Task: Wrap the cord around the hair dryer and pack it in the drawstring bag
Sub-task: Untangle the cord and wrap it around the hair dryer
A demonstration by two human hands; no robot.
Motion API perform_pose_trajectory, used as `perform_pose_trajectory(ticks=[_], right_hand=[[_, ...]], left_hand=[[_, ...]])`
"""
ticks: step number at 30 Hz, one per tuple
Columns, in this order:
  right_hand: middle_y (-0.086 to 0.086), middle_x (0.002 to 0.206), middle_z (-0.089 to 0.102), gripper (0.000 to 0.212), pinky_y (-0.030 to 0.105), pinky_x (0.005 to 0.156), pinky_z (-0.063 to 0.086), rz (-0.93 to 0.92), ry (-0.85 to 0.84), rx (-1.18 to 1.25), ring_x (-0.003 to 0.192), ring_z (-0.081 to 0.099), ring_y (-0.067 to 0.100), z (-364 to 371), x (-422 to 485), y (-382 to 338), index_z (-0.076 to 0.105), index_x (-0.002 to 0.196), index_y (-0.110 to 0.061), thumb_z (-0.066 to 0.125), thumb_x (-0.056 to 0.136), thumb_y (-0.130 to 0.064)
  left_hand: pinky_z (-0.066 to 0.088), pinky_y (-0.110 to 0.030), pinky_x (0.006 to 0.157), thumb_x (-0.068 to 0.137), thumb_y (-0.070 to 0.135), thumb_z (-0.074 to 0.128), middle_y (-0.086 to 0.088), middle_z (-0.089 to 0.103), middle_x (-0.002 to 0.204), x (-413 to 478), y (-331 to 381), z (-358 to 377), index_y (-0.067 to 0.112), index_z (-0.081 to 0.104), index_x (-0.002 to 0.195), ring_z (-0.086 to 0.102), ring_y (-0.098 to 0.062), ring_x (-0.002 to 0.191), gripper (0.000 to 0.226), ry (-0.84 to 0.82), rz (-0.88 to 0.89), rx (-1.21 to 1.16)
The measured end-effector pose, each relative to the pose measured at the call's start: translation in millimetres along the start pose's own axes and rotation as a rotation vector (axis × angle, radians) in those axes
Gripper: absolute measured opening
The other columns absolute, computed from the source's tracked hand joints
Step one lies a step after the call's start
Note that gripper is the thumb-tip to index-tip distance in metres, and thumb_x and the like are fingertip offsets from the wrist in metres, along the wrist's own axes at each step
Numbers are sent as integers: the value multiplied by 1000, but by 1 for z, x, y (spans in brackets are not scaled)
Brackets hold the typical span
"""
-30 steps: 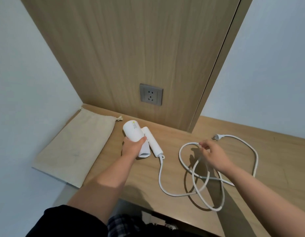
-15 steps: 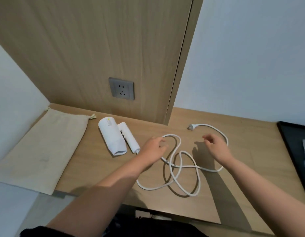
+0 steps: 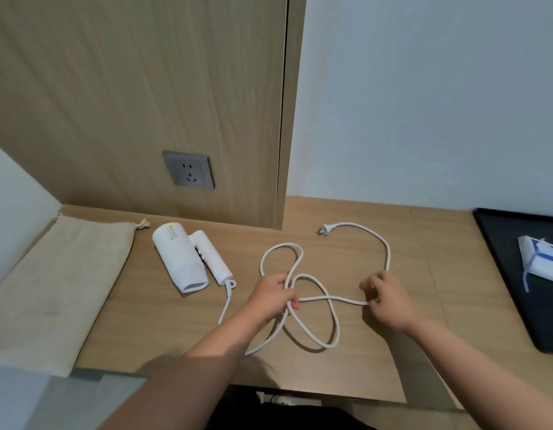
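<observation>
A white folded hair dryer point(image 3: 185, 262) lies on the wooden desk point(image 3: 424, 352), left of centre. Its white cord point(image 3: 331, 327) runs from the handle into tangled loops at mid-desk and ends in a plug point(image 3: 323, 228) near the wall. My left hand point(image 3: 273, 294) grips the cord where the loops cross. My right hand point(image 3: 385, 294) pinches the cord farther right. A beige drawstring bag point(image 3: 57, 290) lies flat at the desk's left end, partly over the edge.
A grey wall socket point(image 3: 189, 169) sits in the wooden panel behind the dryer. A black tray point(image 3: 511, 274) holding a white and blue packet point(image 3: 542, 262) stands at the right edge. The desk's front edge is close below my arms.
My left hand let go of the dryer, moved right and took hold of the cord loops. My right hand closed on the cord. The view shifted right, bringing the tray in.
</observation>
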State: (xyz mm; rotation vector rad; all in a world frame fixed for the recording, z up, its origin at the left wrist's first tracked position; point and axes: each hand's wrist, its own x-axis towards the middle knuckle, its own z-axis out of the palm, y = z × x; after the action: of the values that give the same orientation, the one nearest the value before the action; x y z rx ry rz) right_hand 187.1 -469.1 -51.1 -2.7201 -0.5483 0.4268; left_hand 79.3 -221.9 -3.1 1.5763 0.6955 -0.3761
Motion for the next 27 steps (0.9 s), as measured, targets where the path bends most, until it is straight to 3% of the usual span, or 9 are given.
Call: perform_pose_trajectory(ticks=[3,5,9,11,13,16,19,22,27], right_hand=[[21,125,50,44,39,103,34,377,222,282,123,40,37,-8,17,-2,53,121,-2,60,77,-2],[24,137,45,58,42,106,33,574,247,485,130,38,37,-16,28,-4,40,133,3,63,81,-7],[21,145,38,75,43,102,38,618,193,675,129,43,38,-19,50,-20,21,143,2,64,81,-3],[24,134,48,71,45,88,48,703,172,770,109,55,39,-18,61,-27,28,140,1,63,78,1],[25,103,61,48,40,67,52,734,100,805,74,58,33,-15,67,-31,47,123,4,61,76,4],[14,68,52,18,28,47,49,651,61,956,53,52,21,-20,68,-45,57,105,4,51,92,-6],[8,55,39,26,15,29,31,436,163,1097,36,37,13,-45,64,-62,55,106,5,40,99,-15],[-3,43,34,34,13,34,20,150,229,1113,29,25,5,-81,52,-76,58,109,-2,32,102,-24],[-9,40,30,32,18,37,18,-103,38,1188,37,19,7,-122,23,-100,64,95,-11,34,101,-16]], left_hand=[[54,-24,52,86,-12,54,-15,64,69,-2,5,-10,4,58,110,64,-14,50,29,-20,-36,-249],[55,-22,53,91,-10,53,-13,64,72,-3,9,-17,4,57,115,66,-11,51,28,-10,-36,-290],[57,-21,60,93,-7,52,-9,67,74,-7,17,-26,2,60,117,68,-11,58,27,-49,-12,-293],[57,-21,62,93,-7,51,-7,68,73,-9,21,-28,2,63,116,69,-12,61,27,-79,6,-278],[57,-21,63,94,-7,51,-6,69,71,-13,25,-30,3,64,113,69,-12,62,25,-108,26,-268],[58,-22,67,94,-5,51,-8,68,76,-19,32,-36,8,65,106,69,-14,66,23,-157,52,-236],[58,-22,66,94,-3,52,-8,66,76,-24,36,-42,9,63,105,68,-14,66,20,-137,74,-202],[55,-21,59,94,-3,50,-8,60,70,-24,38,-48,5,60,107,64,-12,58,18,-55,69,-232],[49,-22,53,94,-5,48,-9,54,65,-20,40,-59,-1,58,106,57,-17,59,16,68,51,-344]])
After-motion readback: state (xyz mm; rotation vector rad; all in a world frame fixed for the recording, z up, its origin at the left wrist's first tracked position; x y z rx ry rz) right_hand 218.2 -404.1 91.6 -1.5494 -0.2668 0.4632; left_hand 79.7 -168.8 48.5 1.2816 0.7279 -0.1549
